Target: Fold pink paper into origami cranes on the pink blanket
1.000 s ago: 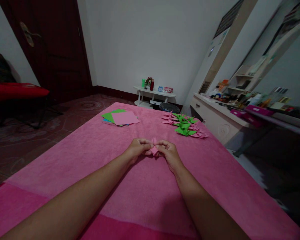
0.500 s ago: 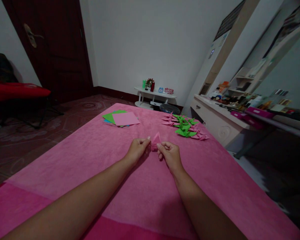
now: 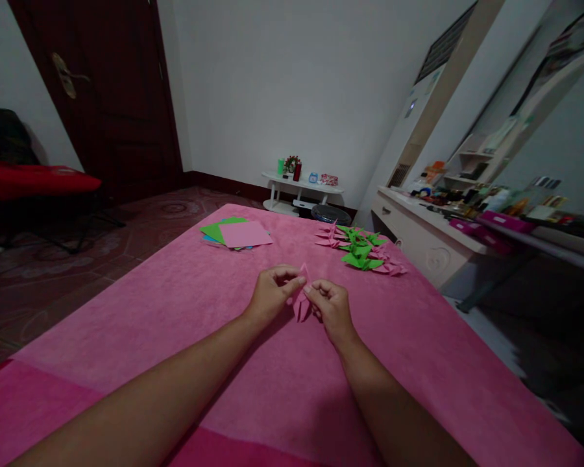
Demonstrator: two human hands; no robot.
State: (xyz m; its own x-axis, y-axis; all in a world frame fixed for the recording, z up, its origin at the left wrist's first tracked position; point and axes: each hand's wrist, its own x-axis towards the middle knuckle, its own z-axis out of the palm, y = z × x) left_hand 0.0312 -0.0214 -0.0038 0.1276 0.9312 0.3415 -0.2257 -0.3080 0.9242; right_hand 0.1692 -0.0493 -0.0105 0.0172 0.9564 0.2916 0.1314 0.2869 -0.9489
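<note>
Between my hands is a pink origami paper (image 3: 300,308), folded into a narrow diamond with a split lower end. My left hand (image 3: 276,290) pinches its left side near the upper part, thumb on top. From the right, my right hand (image 3: 329,303) grips the opposite edge between thumb and curled fingers. Part of the folded paper is hidden behind the fingertips. Farther off to the right lies a group of folded paper cranes, green ones (image 3: 361,259) among pink ones (image 3: 393,264). A stack of square sheets lies at the far left, with a pink sheet (image 3: 246,234) over a green sheet (image 3: 217,232).
A pink cloth (image 3: 175,311) covers the surface under my hands. Beyond its far edge stands a low white table (image 3: 304,183) with small items. On the right is a dressing table (image 3: 428,224) crowded with bottles. A red-seated chair (image 3: 39,181) stands at the left.
The folded pink paper has turned, and its split end now points toward me. My left hand has shifted right and now pinches it. The view has tilted up slightly.
</note>
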